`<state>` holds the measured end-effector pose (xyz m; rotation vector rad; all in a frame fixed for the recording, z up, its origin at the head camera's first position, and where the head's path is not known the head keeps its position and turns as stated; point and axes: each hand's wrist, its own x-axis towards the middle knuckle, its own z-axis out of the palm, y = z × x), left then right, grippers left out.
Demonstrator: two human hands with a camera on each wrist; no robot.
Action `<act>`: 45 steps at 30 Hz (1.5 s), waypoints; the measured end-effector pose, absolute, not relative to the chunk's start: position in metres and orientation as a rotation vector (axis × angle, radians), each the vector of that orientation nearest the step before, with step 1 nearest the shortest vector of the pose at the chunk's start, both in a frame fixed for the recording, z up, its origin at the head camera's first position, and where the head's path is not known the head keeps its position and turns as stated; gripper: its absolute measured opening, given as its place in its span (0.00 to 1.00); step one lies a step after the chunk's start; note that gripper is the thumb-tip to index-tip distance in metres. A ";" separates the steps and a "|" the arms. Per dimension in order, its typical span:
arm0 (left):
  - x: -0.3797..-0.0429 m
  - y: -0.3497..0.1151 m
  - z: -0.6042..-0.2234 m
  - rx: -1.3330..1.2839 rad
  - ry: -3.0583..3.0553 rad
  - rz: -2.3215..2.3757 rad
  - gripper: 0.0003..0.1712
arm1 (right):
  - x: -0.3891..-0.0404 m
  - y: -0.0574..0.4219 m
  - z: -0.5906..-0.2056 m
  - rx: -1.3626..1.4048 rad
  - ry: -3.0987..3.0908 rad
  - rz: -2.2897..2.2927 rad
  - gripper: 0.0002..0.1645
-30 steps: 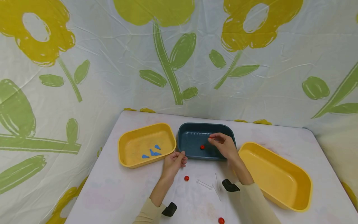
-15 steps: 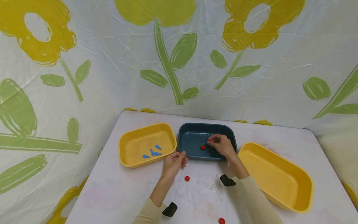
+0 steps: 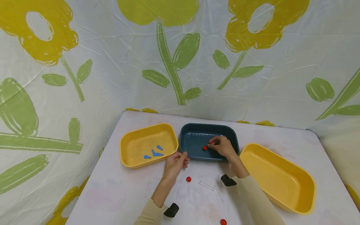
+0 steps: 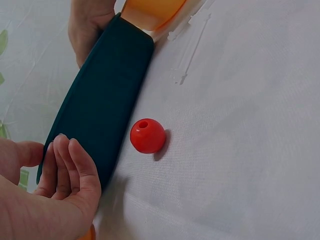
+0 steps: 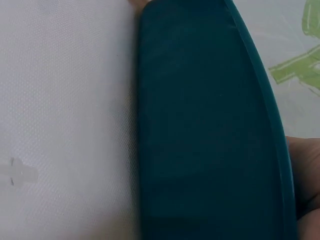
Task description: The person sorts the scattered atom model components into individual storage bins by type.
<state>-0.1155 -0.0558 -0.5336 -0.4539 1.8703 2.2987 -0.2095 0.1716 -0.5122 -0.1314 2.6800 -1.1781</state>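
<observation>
My left hand (image 3: 175,164) pinches the near left corner of a dark teal plastic tray (image 3: 194,156); in the left wrist view its thumb lies over the rim and its fingers (image 4: 75,172) lie along the outer wall. My right hand (image 3: 223,147) reaches inside the tray and pinches a red bead (image 3: 209,143), mostly covered by the fingertips. Beside it on the tray floor lies another red bead (image 3: 204,148). Behind the tray wall (image 5: 210,125), the right wrist view shows only part of the right hand. A holed red bead (image 4: 148,135) rests on the cloth in front.
Left of the teal tray stands a yellow tray (image 3: 127,161) with several blue teardrop-shaped pieces (image 3: 157,154). A second yellow tray (image 3: 281,175) sits at the right. Thin clear plastic sticks (image 3: 206,185) and one more red bead (image 3: 223,222) lie on the white-covered table.
The right hand has dipped slightly lower and to the left inside the teal tray with its red bead. The left hand has stayed at the tray's corner.
</observation>
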 end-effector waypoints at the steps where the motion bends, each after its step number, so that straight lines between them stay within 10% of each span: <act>1: -0.116 -0.055 -0.534 -0.451 1.872 2.299 0.17 | -0.209 0.172 -0.512 -0.133 2.681 -1.176 0.10; 45: -0.113 -0.055 -0.533 -0.448 1.897 2.277 0.18 | -0.131 0.158 -0.460 -0.344 2.626 -1.454 0.11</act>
